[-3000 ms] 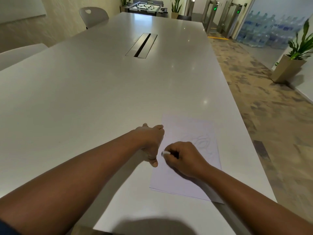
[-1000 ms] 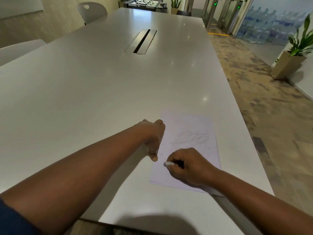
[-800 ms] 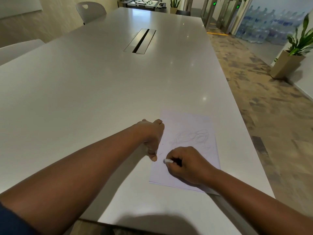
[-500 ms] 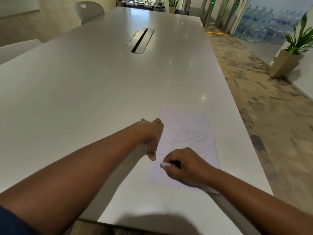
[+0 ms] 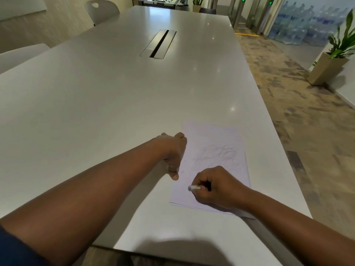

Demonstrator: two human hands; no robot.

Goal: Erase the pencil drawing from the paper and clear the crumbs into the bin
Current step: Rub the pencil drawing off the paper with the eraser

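A white sheet of paper (image 5: 209,139) lies near the right edge of the long white table (image 5: 96,104). A faint pencil scribble (image 5: 221,153) marks its upper half. My right hand (image 5: 217,187) rests on the lower part of the sheet, shut on a small white eraser (image 5: 194,187) whose tip pokes out to the left. My left hand (image 5: 172,152) presses flat on the sheet's left edge, fingers together, holding nothing. A few dark crumbs (image 5: 182,171) lie near my left thumb. No bin is in view.
A metal cable slot (image 5: 158,44) sits in the table's middle. White chairs (image 5: 101,9) stand at the far left. To the right are carpeted floor, a potted plant (image 5: 334,60) and stacked water bottles (image 5: 299,25). The table's right edge runs close to the paper.
My right hand with the eraser has rubbed back and forth over the lower part of the sheet and now sits slightly lower. My left hand has stayed in place on the paper's edge.
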